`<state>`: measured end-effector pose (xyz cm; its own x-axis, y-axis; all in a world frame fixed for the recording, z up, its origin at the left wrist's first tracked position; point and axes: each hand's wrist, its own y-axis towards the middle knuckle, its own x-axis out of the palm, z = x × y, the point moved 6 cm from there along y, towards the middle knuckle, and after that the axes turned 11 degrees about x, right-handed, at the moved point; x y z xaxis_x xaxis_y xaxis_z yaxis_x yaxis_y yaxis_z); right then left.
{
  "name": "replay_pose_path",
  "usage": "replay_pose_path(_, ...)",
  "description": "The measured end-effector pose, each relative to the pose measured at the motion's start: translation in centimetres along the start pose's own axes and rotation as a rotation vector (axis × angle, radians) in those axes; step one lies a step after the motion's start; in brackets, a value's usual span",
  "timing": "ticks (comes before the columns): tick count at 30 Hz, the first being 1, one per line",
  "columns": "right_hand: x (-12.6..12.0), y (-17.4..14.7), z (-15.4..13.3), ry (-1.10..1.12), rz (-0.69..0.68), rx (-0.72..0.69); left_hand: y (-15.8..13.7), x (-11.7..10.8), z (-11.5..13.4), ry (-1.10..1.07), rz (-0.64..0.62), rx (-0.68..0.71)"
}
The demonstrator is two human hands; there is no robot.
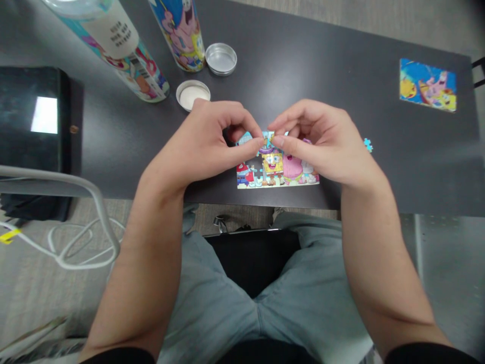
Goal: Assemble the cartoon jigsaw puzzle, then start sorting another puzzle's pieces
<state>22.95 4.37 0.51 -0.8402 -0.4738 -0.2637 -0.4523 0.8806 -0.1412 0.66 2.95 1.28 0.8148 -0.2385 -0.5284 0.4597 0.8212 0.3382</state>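
A small, mostly assembled jigsaw puzzle (pixel 273 164) with cartoon figures lies near the table's front edge. Dark table shows through a gap left of its yellow square figure. Over the puzzle's upper edge, my left hand (pixel 215 141) has thumb and forefinger pinched at a colourful puzzle piece (pixel 268 140). From the other side my right hand (pixel 322 136) brings its thumb and bent fingers to the same piece. The fingertips partly cover it, and both hands hide parts of the puzzle's upper side. One loose blue puzzle piece (pixel 368 145) lies right of my right wrist.
Two printed cylindrical tins, one larger (pixel 125 55) and one smaller (pixel 182 38), stand at the back left near two round metal lids (pixel 221 59) (pixel 193 94). A picture card (pixel 428 86) lies far right. At left are a black device (pixel 30 136) and a white cable (pixel 102 217).
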Motion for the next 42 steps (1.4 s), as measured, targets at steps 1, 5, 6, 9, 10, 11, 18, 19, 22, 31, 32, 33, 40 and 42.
replay_pose_path(1, 0.0, 0.0, -0.1, -0.026, -0.009, 0.01, 0.1, 0.0, 0.0, 0.0, -0.016, 0.0)
replay_pose_path(5, 0.5, -0.4, -0.4, -0.116, -0.084, 0.042, 0.1, -0.2, -0.1, 0.005, -0.037, 0.005)
replay_pose_path(6, 0.7, -0.6, -0.5, -0.131, -0.102, 0.043, 0.0, -0.5, -0.1, 0.016, -0.016, 0.006)
replay_pose_path(9, 1.2, -0.9, -0.8, -0.162, -0.137, 0.045, -0.2, -1.2, -0.2, 0.063, 0.043, -0.012)
replay_pose_path(10, 1.4, -1.0, -0.8, -0.169, -0.151, 0.049, -0.3, -1.3, -0.2, 0.075, 0.056, -0.016)
replay_pose_path(11, 1.5, -1.0, -0.7, -0.174, -0.164, 0.052, -0.3, -1.4, -0.3, 0.085, 0.062, -0.018)
replay_pose_path(18, 1.9, -1.2, -0.1, -0.198, -0.215, 0.082, -0.3, -1.3, -0.3, 0.1, 0.072, -0.015)
replay_pose_path(19, 1.9, -1.2, -0.2, -0.198, -0.209, 0.079, -0.3, -1.3, -0.3, 0.099, 0.068, -0.022)
replay_pose_path(22, 1.7, -1.1, -0.6, -0.191, -0.184, 0.057, -0.4, -1.2, -0.6, 0.103, 0.057, -0.052)
replay_pose_path(31, 1.3, -0.8, -0.5, -0.152, -0.149, 0.069, -0.5, -1.4, -0.8, 0.154, 0.047, -0.01)
replay_pose_path(32, 1.3, -0.8, -0.5, -0.155, -0.153, 0.064, -0.5, -1.3, -0.8, 0.156, 0.044, -0.013)
replay_pose_path(33, 1.3, -0.9, -0.5, -0.157, -0.157, 0.06, -0.6, -1.3, -0.8, 0.156, 0.044, -0.018)
replay_pose_path(40, 1.4, -0.9, -0.2, -0.144, -0.173, 0.082, -0.6, -1.5, -0.4, 0.177, 0.072, -0.026)
replay_pose_path(42, 1.4, -0.8, -0.1, -0.121, -0.171, 0.093, -0.6, -1.5, -0.4, 0.193, 0.069, -0.035)
